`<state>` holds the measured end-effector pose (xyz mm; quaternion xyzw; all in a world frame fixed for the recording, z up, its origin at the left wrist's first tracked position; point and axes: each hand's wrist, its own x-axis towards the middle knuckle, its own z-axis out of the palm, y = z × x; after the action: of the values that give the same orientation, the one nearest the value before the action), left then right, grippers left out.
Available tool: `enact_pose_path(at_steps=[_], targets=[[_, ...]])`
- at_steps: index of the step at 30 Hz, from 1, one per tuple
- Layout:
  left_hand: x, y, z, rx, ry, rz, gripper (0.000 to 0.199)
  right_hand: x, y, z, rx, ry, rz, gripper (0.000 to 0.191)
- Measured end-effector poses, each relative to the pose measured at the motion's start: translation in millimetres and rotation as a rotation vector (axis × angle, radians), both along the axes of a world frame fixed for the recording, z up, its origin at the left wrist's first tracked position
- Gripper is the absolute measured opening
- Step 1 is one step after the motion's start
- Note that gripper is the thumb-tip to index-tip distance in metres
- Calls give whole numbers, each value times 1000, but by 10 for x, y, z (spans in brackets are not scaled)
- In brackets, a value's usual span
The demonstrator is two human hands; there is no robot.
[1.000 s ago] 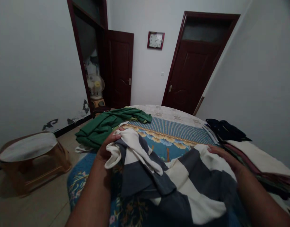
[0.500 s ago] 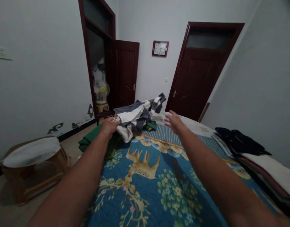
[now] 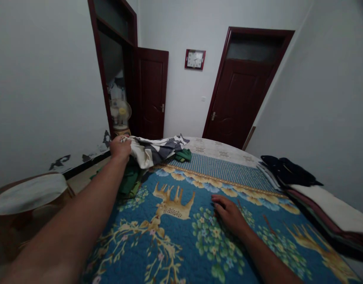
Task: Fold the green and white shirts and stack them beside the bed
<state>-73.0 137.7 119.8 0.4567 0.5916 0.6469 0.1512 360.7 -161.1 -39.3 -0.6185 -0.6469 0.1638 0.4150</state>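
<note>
My left hand [image 3: 120,146] is closed on the edge of a white-and-grey cloth [image 3: 157,150], perhaps a garment, at the far left of the bed. The rest of the cloth trails rightward, crumpled, over green cloth [image 3: 183,155]. More green fabric [image 3: 128,179] lies beneath it at the bed's left edge. Low over the blue bedspread [image 3: 166,252] with its deer and flower print, my right hand [image 3: 230,215] holds nothing. Its fingers are loosely bent and slightly apart.
A stack of folded clothes [image 3: 326,205] lies along the right side, with dark clothing [image 3: 287,170] behind it. A stool [image 3: 30,193] stands left of the bed. Beyond are an open door [image 3: 151,90], a fan [image 3: 120,112] and a closed door [image 3: 240,94].
The left hand has drawn the cloth leftward and away, and the cloth's raised far end has dropped flat. My right hand has come back from the far side to the middle of the bedspread.
</note>
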Motion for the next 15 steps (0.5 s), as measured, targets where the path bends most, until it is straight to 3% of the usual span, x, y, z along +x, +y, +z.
enact_pose_path(at_steps=[2,4,11,15], targets=[[-62,67,162,-13,40,51,38,28,-62,-11,5,21,-13,31],[-141,43,176,-69,78,71,37,40,-98,-36,16,20,5,30],[-358,-484,-438,-418,342,65,25,37,-102,-60,68,-46,42,29],[-266,-914,-420,-488,465,51,20,142,-118,-19,106,-108,13,29]])
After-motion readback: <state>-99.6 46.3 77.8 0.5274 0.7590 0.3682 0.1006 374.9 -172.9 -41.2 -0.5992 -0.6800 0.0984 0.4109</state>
